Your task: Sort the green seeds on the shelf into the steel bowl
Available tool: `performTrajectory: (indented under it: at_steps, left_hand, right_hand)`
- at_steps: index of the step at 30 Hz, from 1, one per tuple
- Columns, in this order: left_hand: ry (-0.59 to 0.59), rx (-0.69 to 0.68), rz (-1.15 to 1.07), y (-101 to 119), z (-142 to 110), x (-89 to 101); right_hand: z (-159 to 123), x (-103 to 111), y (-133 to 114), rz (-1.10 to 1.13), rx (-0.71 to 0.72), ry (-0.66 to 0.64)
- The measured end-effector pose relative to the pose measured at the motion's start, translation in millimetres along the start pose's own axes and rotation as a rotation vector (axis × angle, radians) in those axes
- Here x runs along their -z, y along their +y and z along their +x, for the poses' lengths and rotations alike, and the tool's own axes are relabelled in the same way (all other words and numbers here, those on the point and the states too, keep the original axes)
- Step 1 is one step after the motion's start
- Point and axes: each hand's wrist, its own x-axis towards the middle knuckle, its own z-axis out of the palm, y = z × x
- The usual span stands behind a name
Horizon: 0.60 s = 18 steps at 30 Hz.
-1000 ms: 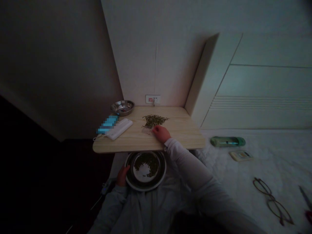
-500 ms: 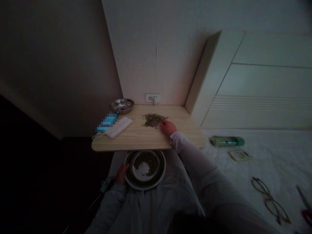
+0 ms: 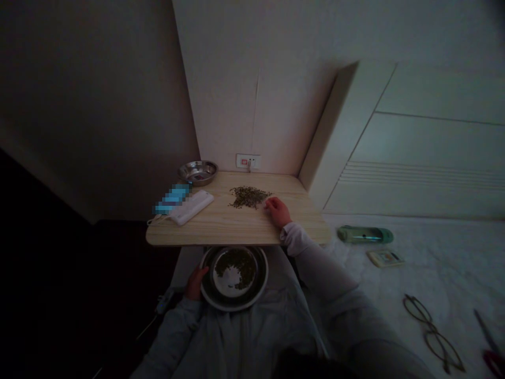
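Observation:
My left hand [image 3: 195, 283] grips the left rim of a round metal basin [image 3: 234, 306] on my lap. Small dark green grains, seemingly beans [image 3: 246, 263], lie in it around a bare patch of its bottom. Over the wooden table, my right hand [image 3: 278, 211] is at the right edge of a spread pile of similar green beans [image 3: 249, 196]. Its fingers are curled together at the tips; whatever they may hold is too small to make out.
On the table [image 3: 221, 231] are a shiny metal bowl [image 3: 198, 173], a phone with a blurred screen [image 3: 172, 199] and a white power bank [image 3: 192, 207]. A green bottle [image 3: 365, 235], a small card-like pack [image 3: 385, 258], glasses [image 3: 433, 331] and scissors [image 3: 489, 337] lie on the bed at right.
My right hand has drawn back slightly to the right, away from the bean pile. My left hand keeps its hold on the basin, and the view has tilted a little.

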Motion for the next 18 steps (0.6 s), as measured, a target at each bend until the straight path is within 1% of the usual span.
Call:
performTrajectory:
  at_steps: [3,6,12,16,18]
  left_hand:
    - [-0.021,0.003,0.033,2,1,-2.9]
    - [-0.033,0.011,0.045,6,-1,-5.5]
    - [-0.032,0.028,0.033,8,-3,-6.8]
    - [0.000,-0.018,0.097,4,1,-4.3]
    - [-0.008,-0.044,0.121,2,2,-2.1]
  right_hand:
    - [1,-2,2,0.024,-0.030,0.018]
    - [6,-4,1,-0.027,-0.015,0.001]
    - [15,1,0,-0.092,-0.019,0.033]
    - [16,2,0,-0.138,0.013,-0.005]
    - [15,1,-2,-0.160,0.013,-0.004]
